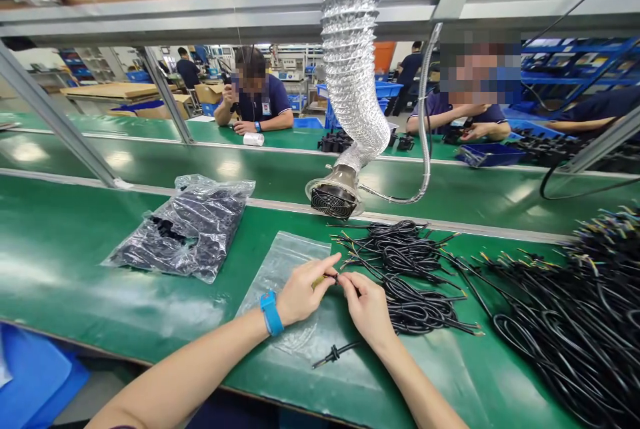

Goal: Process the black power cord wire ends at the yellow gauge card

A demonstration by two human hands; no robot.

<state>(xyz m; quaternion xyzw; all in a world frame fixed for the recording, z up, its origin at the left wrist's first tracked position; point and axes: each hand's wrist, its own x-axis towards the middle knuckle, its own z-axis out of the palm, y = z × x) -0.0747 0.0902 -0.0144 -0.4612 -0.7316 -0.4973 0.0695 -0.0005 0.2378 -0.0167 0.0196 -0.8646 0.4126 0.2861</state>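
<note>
My left hand (304,290), with a blue wrist band (271,313), pinches the thin end of a black cable (334,276); a yellowish wire shows by its fingers, and the index finger is stretched out. Fingertips of my right hand (369,306) are closed on the same dark end, touching my left hand's. Fingers hide most of this end. Below my right hand, a cable end with a black grommet (334,354) lies on the green table; whether it belongs to the held cable I cannot tell. Under my left hand lies a clear plastic bag (287,259).
Bundled black cables (415,306) lie right of my hands, with a bigger cable heap (565,322) beyond. A bag of black parts (190,229) sits at left. Above hangs a silver duct with a fan (334,201). Co-workers (260,106) sit across the bench.
</note>
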